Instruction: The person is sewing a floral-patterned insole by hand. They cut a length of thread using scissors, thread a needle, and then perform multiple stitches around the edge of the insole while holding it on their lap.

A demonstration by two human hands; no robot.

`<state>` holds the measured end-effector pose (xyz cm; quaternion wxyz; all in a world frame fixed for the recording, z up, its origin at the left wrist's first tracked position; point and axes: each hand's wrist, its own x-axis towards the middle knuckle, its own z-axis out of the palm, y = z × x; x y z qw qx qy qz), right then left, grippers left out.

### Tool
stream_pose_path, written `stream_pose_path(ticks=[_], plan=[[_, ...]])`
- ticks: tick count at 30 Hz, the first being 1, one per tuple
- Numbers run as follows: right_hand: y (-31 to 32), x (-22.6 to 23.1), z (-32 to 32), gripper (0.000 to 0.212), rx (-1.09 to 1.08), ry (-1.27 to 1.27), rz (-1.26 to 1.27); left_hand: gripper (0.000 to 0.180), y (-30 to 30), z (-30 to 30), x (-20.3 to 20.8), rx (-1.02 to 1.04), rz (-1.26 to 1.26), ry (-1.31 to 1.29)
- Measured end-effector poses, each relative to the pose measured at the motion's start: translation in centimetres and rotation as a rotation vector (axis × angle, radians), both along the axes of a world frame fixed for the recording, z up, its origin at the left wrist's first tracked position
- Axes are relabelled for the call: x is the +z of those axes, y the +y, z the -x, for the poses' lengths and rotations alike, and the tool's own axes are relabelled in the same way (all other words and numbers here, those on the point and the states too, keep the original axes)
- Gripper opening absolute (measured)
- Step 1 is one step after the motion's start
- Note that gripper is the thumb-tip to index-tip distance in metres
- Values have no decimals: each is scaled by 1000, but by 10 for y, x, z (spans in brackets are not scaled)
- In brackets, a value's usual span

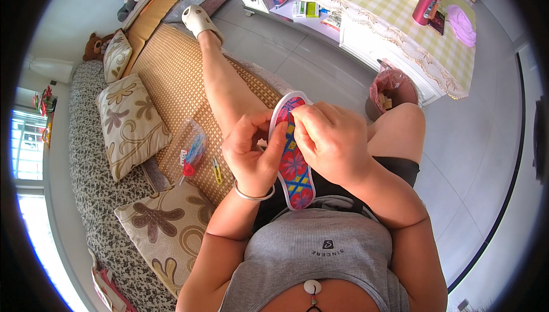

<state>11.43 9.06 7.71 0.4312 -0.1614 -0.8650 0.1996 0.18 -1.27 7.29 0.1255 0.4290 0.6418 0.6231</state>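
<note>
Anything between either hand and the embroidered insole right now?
Nothing visible. Both hands are already on the insole: the left hand has its grip on the left edge, and the right hand covers the upper right part, fingers curled onto it. The scissors and thread bag lie apart on the mat.

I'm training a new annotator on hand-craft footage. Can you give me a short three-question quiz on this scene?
1. True or false: both hands hold the embroidered insole.
2. Which lies on the woven mat beside the person's leg?
A. a hammer
B. a clear bag of thread and yellow snips
C. a phone
3. What does the left hand wear at the wrist?

Key
1. True: the left hand and right hand grip it from either side.
2. B
3. A silver bangle.
</note>
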Motion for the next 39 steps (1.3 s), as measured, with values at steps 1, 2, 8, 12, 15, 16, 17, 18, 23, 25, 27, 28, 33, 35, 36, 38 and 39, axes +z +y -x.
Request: stream_pose_path(ticks=[1, 2, 8, 12, 15, 16, 17, 18, 23, 25, 27, 28, 33, 35, 36, 38, 39], plan=[[0, 0, 1, 16, 5, -2, -8, 16, -2, 0, 0, 17, 34, 109], [0, 1, 2, 16, 9, -3, -16, 15, 0, 0, -1, 38, -6, 148], [-3, 1, 0, 35, 44, 48, 36, 15, 7, -3, -4, 105, -71, 236], [-1, -5, 1, 47, 51, 47, 24, 15, 7, -5, -3, 31, -77, 300], [-4, -3, 0, 42, 73, 85, 113, 17, 6, -7, -3, -31, -75, 44], [-4, -2, -2, 40, 64, 171, 147, 18, 6, -6, -3, -65, -105, -56], [-3, 2, -6, 39, 56, 257, 181, 20, 7, -5, -2, -99, -136, -157], [-2, 5, -9, 35, 42, 306, 322, 22, 6, -3, -2, -132, -166, -257], [19, -13, -16, 18, 580, 315, 1586, 23, 7, 1, -7, -342, -225, -564], [15, -16, -12, 20, 639, 339, 1838, 23, 7, 3, -8, -409, -251, -635], [11, -15, -11, 20, 636, 345, 1923, 23, 6, 5, -11, -457, -284, -668], [12, -21, -12, 20, 652, 345, 1931, 23, 6, 4, -11, -457, -282, -667], [6, -25, -8, 19, 627, 424, 1979, 20, 4, 0, -10, -427, -249, -600], [7, -25, -8, 18, 648, 435, 2007, 20, 3, -1, -12, -433, -241, -575], [8, -31, -6, 17, 673, 494, 2007, 19, 4, -1, -15, -443, -240, -578], [13, -42, -2, 16, 724, 619, 2000, 19, 5, -2, -16, -457, -242, -596], [14, -43, -5, 14, 697, 595, 2004, 19, 5, -3, -15, -459, -246, -613]])
